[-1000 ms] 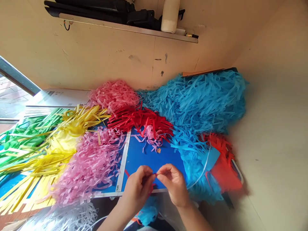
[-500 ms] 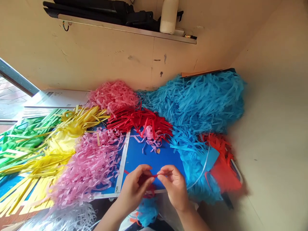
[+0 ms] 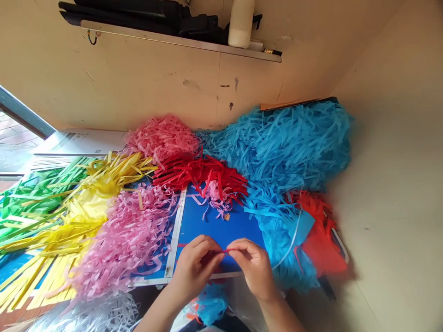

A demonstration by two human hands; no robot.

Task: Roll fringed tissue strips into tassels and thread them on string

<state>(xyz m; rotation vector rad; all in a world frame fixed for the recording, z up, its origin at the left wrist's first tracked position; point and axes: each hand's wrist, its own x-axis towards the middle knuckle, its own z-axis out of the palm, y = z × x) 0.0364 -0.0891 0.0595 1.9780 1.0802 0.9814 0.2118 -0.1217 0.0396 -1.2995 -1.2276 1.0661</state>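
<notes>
Red strip links left hand and right hand, fingers pinching it, nearly meeting.

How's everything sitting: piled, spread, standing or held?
Left bare hand, pinched closed
Right bare hand, pinched closed
Thin red strip, held by both
Blue shredded strips, heaped
Coral shredded strips, heaped
Lilac shredded strips, loosely spread
Yellow flat strips, fanned out
Green flat strips, tangled
Red flat strips, piled
White cylindrical container, upright
Thin white string, curved

Coloured strips heaped over a blue table below a wall shelf suggest a craft workspace.
</notes>
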